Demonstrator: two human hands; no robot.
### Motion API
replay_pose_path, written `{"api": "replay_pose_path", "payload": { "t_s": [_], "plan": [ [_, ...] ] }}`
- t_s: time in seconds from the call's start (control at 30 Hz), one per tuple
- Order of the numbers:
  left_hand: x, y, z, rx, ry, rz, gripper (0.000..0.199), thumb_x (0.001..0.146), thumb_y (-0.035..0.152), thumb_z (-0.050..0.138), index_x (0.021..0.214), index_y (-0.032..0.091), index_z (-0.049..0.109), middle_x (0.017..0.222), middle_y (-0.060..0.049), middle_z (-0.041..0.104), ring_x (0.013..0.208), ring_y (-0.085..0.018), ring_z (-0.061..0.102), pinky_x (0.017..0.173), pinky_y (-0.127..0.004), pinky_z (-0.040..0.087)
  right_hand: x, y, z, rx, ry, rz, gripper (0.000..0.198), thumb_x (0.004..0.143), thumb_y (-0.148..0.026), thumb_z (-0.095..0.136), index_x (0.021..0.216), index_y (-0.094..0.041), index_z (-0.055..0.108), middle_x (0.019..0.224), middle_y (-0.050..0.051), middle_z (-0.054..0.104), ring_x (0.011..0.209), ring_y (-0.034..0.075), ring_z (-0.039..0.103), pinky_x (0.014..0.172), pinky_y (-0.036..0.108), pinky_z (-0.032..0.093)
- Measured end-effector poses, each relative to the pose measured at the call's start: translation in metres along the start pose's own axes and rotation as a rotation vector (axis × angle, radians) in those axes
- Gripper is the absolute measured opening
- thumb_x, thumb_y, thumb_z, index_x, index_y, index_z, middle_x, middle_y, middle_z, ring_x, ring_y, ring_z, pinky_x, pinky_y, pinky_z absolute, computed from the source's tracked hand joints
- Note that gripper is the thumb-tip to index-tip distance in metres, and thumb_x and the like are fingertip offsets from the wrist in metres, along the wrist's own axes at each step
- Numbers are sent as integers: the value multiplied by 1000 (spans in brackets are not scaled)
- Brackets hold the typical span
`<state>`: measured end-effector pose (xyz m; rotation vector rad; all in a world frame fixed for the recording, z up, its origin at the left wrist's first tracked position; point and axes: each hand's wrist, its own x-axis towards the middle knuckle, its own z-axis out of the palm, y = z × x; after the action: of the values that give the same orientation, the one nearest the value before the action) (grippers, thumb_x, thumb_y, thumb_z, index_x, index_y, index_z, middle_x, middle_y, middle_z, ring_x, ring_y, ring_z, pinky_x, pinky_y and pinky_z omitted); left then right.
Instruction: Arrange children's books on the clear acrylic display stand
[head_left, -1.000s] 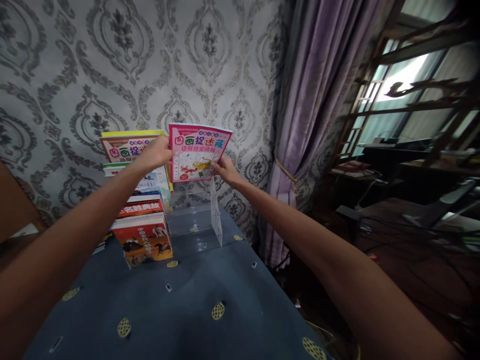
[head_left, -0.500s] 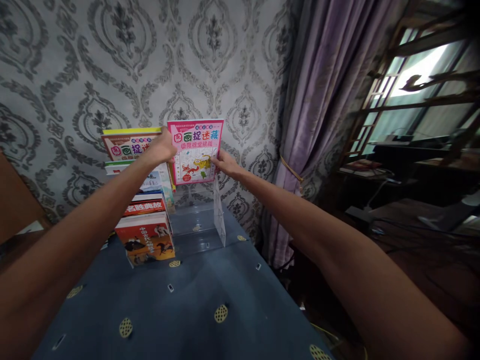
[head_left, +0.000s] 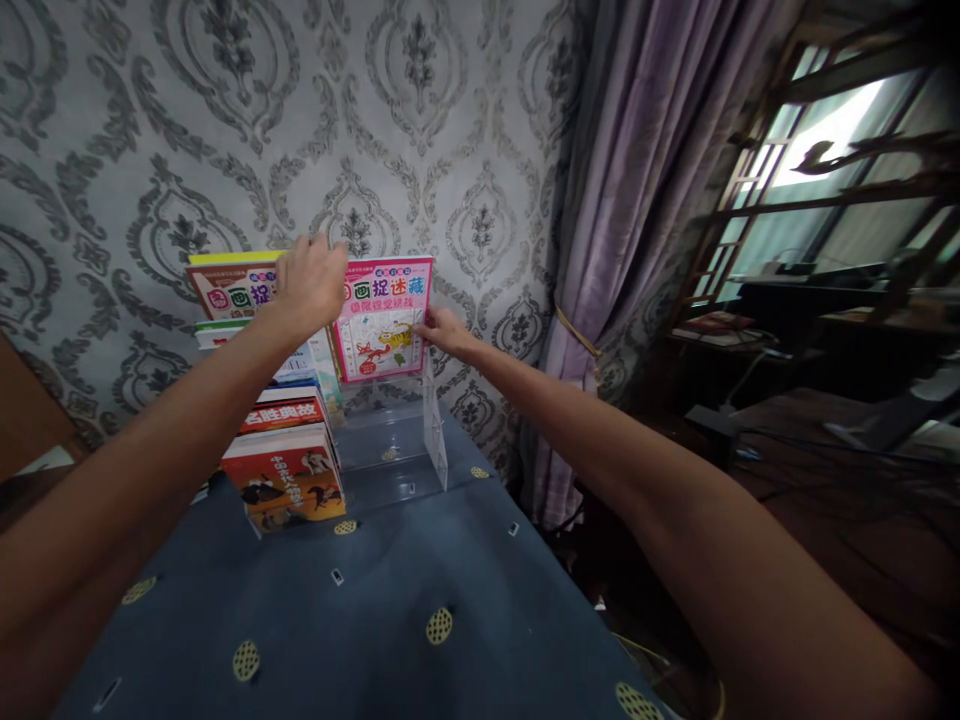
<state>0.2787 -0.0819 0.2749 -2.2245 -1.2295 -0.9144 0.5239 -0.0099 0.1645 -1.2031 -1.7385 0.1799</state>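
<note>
A pink picture book [head_left: 381,345] with a tiger and a fox on its cover sits in the top tier of a clear plastic book rack [head_left: 435,430]. My right hand [head_left: 445,332] pinches its right edge, thumb in front. My left hand [head_left: 311,282] is closed at the book's upper left corner, fingers bent over the edge and partly hidden. Behind that hand, a brown-covered book [head_left: 225,290] stands in the rack's left column. Lower tiers there hold a red-titled book [head_left: 281,412] and an orange book [head_left: 289,480] with horse riders.
The rack stands on a table with a dark blue cloth [head_left: 360,640], against a patterned wall [head_left: 480,180]. A purple curtain [head_left: 600,250] hangs to the right. Beyond it are a dark desk with cables and a wooden lattice.
The pink book has come down slightly into the rack's top tier. My left hand has shifted from its left side up to its top corner. My right hand stays on the right edge.
</note>
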Motion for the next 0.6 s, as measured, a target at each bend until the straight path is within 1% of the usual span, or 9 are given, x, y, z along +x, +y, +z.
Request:
{"api": "replay_pose_path", "payload": {
  "t_s": [0.1,0.17,0.3,0.43,0.53,0.6],
  "plan": [
    [-2,3,-6,185,10,64,31,89,6,49,115,12,66,128,-18,59,131,-41,43,104,-55,41,-3,-7,-3,-77,-30,55,19,87,-24,63,102,-13,67,91,7,70,87,22,65,85,37,55],
    [-1,2,-7,250,5,98,34,91,7,45,117,11,66,130,-18,58,130,-38,43,104,-54,41,-5,-11,-3,-109,-33,77,21,89,-23,59,106,-13,66,91,7,70,88,22,65,83,36,55],
    [7,-4,-2,310,-1,109,36,91,7,44,119,11,66,130,-17,59,129,-35,42,105,-52,38,-6,-16,0,-143,-20,104,26,92,-24,55,114,-13,63,96,8,69,93,23,64,83,37,56],
    [22,-12,13,336,-10,113,37,87,7,47,119,10,66,128,-19,60,129,-38,43,107,-54,33,-4,-16,2,-152,2,123,28,91,-25,55,115,-13,63,101,10,69,95,25,64,84,38,56],
    [31,-18,22,327,-17,109,38,87,9,47,119,10,66,126,-19,62,130,-39,44,108,-54,30,0,-14,4,-143,28,136,29,92,-27,57,117,-15,63,102,9,70,92,23,66,83,38,58],
    [35,-22,23,313,-14,112,37,88,12,47,120,9,66,125,-20,63,130,-39,43,108,-55,30,4,-12,7,-133,53,146,30,92,-29,58,118,-17,63,103,8,70,90,22,66,82,38,59]
  ]
}}
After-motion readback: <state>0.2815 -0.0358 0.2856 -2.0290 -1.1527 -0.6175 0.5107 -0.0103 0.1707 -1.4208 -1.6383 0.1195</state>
